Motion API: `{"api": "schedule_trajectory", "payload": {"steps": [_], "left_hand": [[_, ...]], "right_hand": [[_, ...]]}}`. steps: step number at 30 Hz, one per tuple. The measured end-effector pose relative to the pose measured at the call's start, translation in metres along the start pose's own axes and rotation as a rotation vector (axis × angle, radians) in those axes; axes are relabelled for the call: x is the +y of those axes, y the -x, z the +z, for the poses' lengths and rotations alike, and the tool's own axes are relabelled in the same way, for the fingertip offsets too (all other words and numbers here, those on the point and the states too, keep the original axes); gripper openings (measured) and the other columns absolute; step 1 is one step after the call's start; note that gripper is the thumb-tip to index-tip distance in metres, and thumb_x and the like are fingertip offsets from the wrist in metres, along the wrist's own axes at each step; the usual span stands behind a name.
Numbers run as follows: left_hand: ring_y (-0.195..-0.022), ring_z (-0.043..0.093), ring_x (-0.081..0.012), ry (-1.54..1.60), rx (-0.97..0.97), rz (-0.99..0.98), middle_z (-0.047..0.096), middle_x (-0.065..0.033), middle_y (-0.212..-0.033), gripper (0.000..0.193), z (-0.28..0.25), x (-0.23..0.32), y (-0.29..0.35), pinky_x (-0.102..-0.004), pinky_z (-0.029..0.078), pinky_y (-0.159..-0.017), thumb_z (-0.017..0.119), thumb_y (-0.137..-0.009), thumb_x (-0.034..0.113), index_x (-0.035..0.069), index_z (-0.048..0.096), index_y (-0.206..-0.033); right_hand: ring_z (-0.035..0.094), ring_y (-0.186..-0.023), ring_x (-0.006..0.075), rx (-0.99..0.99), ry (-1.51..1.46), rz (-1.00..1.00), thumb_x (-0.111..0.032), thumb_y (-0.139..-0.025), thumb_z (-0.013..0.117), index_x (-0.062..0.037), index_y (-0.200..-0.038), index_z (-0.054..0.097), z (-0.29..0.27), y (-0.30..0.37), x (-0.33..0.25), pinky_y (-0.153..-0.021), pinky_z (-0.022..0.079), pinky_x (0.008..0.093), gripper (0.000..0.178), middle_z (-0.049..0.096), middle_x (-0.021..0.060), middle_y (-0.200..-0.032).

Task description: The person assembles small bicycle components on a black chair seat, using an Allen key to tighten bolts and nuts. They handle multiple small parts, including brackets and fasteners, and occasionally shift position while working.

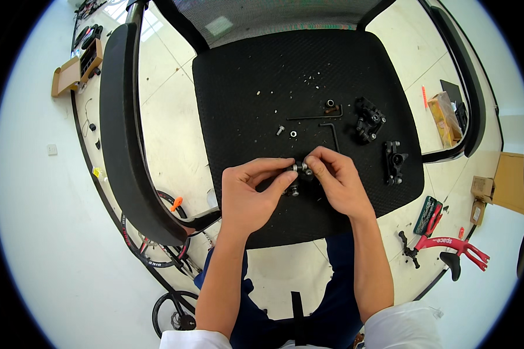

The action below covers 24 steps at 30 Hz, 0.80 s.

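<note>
Above the near part of the black chair seat (256,64), both hands meet over a small black metal part with silver bolts (295,190), which looks like a bicycle brake piece. My left hand (253,189) pinches it from the left between thumb and fingertips. From the other side, the thumb and index finger of my right hand (340,180) close on its right end. Fingers hide much of its shape. Just beyond lie a silver bolt (280,131), a nut (293,134) and two black hex keys (314,118) (334,137).
Two black bolted assemblies, a larger one (370,120) and a bracket-like one (394,163), rest at the seat's right. White crumbs dot the fabric. Armrests (119,134) flank the seat. On the floor are a red bike frame (448,242), bicycle wheels (172,311) and cardboard boxes (70,75).
</note>
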<state>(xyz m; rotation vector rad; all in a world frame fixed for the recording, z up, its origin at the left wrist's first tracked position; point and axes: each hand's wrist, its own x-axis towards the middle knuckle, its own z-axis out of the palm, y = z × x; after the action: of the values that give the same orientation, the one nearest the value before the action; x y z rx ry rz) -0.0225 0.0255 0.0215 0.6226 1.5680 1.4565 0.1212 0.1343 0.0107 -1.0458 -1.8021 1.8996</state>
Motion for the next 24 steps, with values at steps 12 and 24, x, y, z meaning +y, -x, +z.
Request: {"api": "schedule_trajectory", "payload": {"steps": [12, 24], "left_hand": [[-0.088, 0.070, -0.0147, -0.033, -0.094, 0.034, 0.072, -0.0119, -0.096, 0.016, -0.0047, -0.0007, -0.0023, -0.0273, 0.055, -0.085, 0.074, -0.080, -0.003, -0.004, 0.071, -0.096], [-0.084, 0.069, -0.0142, -0.168, -0.106, 0.122, 0.073, -0.0100, -0.088, 0.014, -0.0037, -0.0004, -0.0009, -0.0258, 0.053, -0.080, 0.078, -0.075, -0.001, 0.000, 0.073, -0.088]], "right_hand": [[0.048, -0.060, 0.0104, -0.040, 0.241, -0.118, -0.021, -0.100, 0.054, 0.0044, -0.081, 0.060, -0.0027, 0.0058, -0.0001, -0.056, 0.038, 0.0270, 0.032, 0.051, 0.0034, -0.065], [0.051, -0.064, 0.0105, -0.055, 0.246, -0.077, -0.019, -0.098, 0.055, 0.0041, -0.086, 0.062, -0.0038, 0.0071, -0.0046, -0.061, 0.043, 0.0261, 0.027, 0.056, 0.0061, -0.068]]}}
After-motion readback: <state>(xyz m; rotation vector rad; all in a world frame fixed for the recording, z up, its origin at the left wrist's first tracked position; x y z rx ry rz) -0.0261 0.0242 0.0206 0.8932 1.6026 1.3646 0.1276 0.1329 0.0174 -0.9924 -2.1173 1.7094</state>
